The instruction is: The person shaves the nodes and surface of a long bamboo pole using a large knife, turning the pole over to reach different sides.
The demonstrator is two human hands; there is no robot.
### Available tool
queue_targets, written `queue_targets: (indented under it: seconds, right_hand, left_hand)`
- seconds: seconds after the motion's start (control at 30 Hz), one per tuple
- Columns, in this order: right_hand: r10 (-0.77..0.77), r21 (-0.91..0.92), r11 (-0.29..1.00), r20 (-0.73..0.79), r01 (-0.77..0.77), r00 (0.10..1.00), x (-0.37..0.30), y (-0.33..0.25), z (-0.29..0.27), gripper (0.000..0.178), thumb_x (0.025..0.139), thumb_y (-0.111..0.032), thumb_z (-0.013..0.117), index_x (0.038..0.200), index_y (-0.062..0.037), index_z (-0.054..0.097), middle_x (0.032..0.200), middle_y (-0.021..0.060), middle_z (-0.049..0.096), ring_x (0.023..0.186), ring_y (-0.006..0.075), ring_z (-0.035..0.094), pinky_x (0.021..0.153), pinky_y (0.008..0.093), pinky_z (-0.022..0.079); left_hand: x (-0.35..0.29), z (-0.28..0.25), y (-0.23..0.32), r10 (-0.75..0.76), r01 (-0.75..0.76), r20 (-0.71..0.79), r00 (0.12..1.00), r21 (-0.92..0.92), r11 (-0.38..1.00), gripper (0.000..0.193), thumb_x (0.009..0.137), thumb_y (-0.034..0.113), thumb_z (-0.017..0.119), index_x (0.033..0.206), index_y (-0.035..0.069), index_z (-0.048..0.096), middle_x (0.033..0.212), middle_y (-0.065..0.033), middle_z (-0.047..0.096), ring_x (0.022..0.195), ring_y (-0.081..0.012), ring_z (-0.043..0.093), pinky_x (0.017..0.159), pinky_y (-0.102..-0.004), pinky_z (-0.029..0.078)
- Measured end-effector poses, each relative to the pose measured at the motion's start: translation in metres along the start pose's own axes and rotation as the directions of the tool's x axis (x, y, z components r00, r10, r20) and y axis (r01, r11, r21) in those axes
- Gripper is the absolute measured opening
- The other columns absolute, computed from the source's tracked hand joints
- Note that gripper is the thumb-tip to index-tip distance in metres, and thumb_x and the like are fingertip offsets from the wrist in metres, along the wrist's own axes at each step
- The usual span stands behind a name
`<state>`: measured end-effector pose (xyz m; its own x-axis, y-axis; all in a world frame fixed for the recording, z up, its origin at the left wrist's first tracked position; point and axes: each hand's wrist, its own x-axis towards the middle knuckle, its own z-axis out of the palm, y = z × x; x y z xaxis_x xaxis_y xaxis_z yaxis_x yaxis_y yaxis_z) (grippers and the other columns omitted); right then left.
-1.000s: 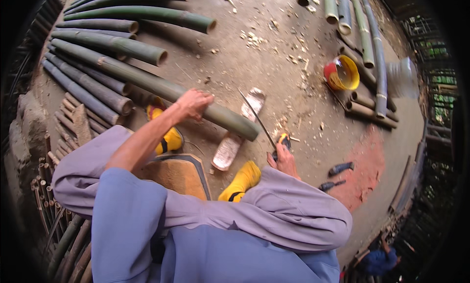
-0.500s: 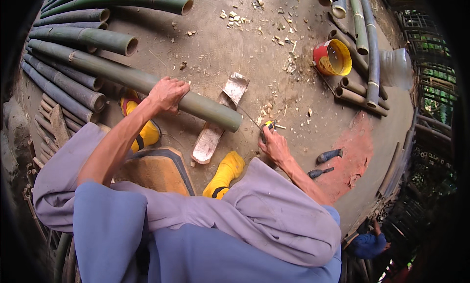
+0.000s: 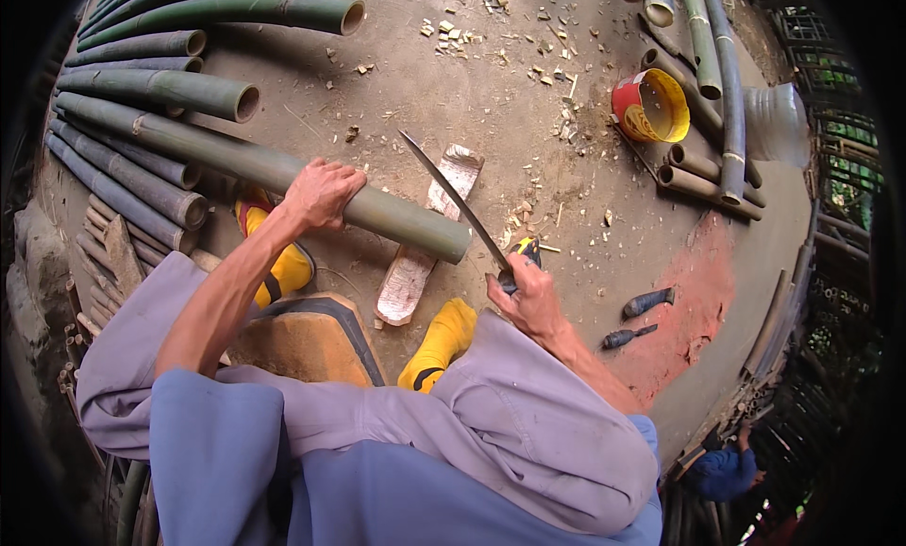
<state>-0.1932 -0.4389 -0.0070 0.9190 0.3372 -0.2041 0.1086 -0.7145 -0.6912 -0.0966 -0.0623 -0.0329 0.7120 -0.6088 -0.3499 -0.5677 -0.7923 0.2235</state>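
Observation:
My left hand (image 3: 326, 192) is wrapped over a thick green bamboo pole (image 3: 411, 223), close to its cut end. The pole slants across a pale, carved wooden block (image 3: 401, 286), which partly shows on both sides of it. In my right hand (image 3: 528, 296) is the handle of a machete (image 3: 462, 204) with a long, narrow dark blade. The blade points up and to the left, beyond the pole's end and apart from it. Fingers mostly cover the handle. Whether the edge has teeth I cannot tell.
More bamboo poles (image 3: 198, 90) lie at the left, others (image 3: 725, 102) at the far right beside a red-and-yellow bucket (image 3: 665, 107). Two dark-handled tools (image 3: 648, 302) lie on the right. Wood chips (image 3: 453, 36) litter the ground. Another person (image 3: 722, 472) is at the lower right.
My right hand has turned the machete, so its blade now shows broad and reaches higher to the left. My left hand keeps its grip on the pole. The view has shifted slightly.

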Motion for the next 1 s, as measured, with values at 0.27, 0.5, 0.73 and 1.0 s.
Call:
queue_targets:
  seconds: [0.27, 0.5, 0.73, 1.0]
  right_hand:
    - [0.035, -0.186, 0.982, 0.096, -0.017, 0.995, -0.007, -0.009, -0.001, 0.024, 0.081, -0.012, 0.070, 0.097, -0.0017, 0.055, 0.078, 0.0202, 0.060, 0.069, 0.0395, 0.064, 0.059, 0.0469, 0.051]
    - [0.152, -0.242, 0.962, 0.096, -0.125, 0.984, 0.007, -0.004, 0.004, 0.026, 0.086, -0.020, 0.067, 0.096, -0.0011, 0.053, 0.077, 0.0263, 0.062, 0.069, 0.0435, 0.064, 0.059, 0.0518, 0.051]
    - [-0.266, 0.086, 0.953, -0.214, 0.289, 0.940, 0.002, -0.007, 0.004, 0.025, 0.084, -0.018, 0.069, 0.096, -0.0016, 0.054, 0.075, 0.0223, 0.060, 0.065, 0.0418, 0.062, 0.059, 0.0489, 0.049]
    - [-0.135, -0.033, 0.990, -0.035, 0.134, 0.990, -0.004, -0.009, 0.008, 0.026, 0.082, -0.013, 0.072, 0.100, -0.0016, 0.057, 0.077, 0.0183, 0.059, 0.066, 0.0372, 0.063, 0.058, 0.0457, 0.051]
  left_hand:
    - [-0.003, -0.001, 0.006, -0.003, 0.003, -0.001, 1.000, 0.017, 1.000, 0.061, 0.054, 0.025, 0.083, 0.107, 0.012, 0.056, 0.101, -0.0046, 0.064, 0.104, -0.0251, 0.063, 0.085, -0.0424, 0.047]
    - [-0.002, -0.004, 0.007, -0.043, 0.043, 0.005, 0.999, 0.033, 0.999, 0.064, 0.052, 0.021, 0.084, 0.110, 0.013, 0.058, 0.104, -0.0030, 0.064, 0.102, -0.0226, 0.062, 0.088, -0.0406, 0.046]
    - [-0.010, 0.004, 0.014, 0.003, 0.013, -0.210, 0.978, 0.074, 0.997, 0.069, 0.050, 0.018, 0.084, 0.113, 0.013, 0.058, 0.102, -0.0019, 0.064, 0.100, -0.0214, 0.061, 0.090, -0.0398, 0.045]
    - [-0.011, 0.009, 0.015, 0.017, 0.009, -0.290, 0.957, 0.089, 0.996, 0.073, 0.047, 0.017, 0.085, 0.114, 0.013, 0.057, 0.104, -0.0014, 0.064, 0.101, -0.0201, 0.062, 0.092, -0.0401, 0.044]
